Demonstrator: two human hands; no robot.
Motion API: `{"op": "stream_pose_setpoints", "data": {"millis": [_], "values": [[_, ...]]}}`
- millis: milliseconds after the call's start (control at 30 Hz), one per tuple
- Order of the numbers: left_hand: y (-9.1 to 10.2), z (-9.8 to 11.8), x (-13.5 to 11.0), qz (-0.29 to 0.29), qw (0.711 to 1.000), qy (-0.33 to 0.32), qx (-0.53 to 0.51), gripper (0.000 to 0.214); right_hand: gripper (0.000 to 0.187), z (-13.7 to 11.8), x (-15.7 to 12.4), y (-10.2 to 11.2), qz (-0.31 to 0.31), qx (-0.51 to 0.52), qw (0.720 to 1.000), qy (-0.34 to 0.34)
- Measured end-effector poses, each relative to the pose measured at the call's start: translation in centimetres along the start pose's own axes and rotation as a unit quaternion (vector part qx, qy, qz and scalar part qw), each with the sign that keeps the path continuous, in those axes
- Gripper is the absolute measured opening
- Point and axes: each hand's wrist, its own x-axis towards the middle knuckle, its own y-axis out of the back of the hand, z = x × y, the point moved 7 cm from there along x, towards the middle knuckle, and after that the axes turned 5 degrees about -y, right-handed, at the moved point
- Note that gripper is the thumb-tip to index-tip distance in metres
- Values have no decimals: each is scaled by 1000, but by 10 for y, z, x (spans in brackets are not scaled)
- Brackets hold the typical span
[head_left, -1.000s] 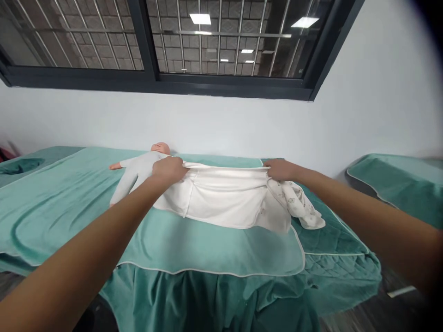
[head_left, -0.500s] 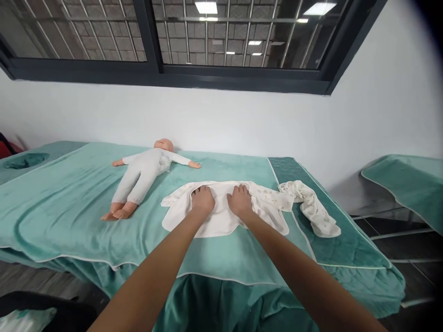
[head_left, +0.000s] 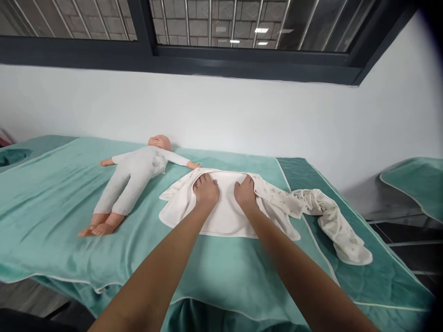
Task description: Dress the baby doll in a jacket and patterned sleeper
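Teal plush cover (head_left: 51,207) lies over the whole bed in front of you, its white piping trailing along the near edge. A darker quilted layer (head_left: 301,173) shows at the right side. Behind the bed's far edge stands a white wall (head_left: 277,120), and above it runs a dark-framed window (head_left: 242,64) with bars. A second teal-covered bed (head_left: 415,184) sits well apart, at the far right.

On the left half of the bed, a baby doll (head_left: 131,177) in a pale grey suit lies on its back. Its head is near the far edge, its arms are spread and its bare feet point towards the near left corner.

Just right of the doll, about mid-bed and nearer the far edge, the white cloth (head_left: 221,221) is spread flat. One of its corners comes close to the doll's outstretched hand. A printed cream cloth (head_left: 332,221) joins its right side and trails in a rumpled strip over the quilted layer towards the right edge.

Your left hand (head_left: 206,189) and right hand (head_left: 245,192) rest side by side on the far part of the white cloth. Both are palm down, fingers stretched out and close together, pressing on the fabric rather than gripping it. Your right hand lies just beside the printed cloth.
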Motion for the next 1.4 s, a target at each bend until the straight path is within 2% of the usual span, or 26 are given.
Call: {"op": "stream_pose_setpoints", "data": {"millis": [133, 267, 433, 600, 733, 933, 1400], "values": [[-10, -1, 31, 4, 1000, -9, 16, 53, 54, -7, 28, -13, 2, -2, 1000, 16], [-27, -4, 53, -19, 999, -19, 24, 55, 60, -4, 46, -27, 1, -24, 999, 31], [-35, -5, 57, -12, 999, -16, 36, 57, 68, 2, 52, -44, -39, -55, 997, 23], [-35, -4, 52, -29, 999, -16, 43, 60, 70, 0, 52, -47, -69, -69, 995, 12], [-32, -1, 40, -36, 998, -14, 55, 62, 71, -4, 37, -44, -85, -80, 992, 43], [-24, 4, 3, -43, 996, -35, 66, 66, 75, -4, 3, -36, -113, -100, 983, 105], [-3, -7, -74, -66, 993, -71, 71, 64, 74, 13, -63, -14, -122, -117, 974, 149]]}}
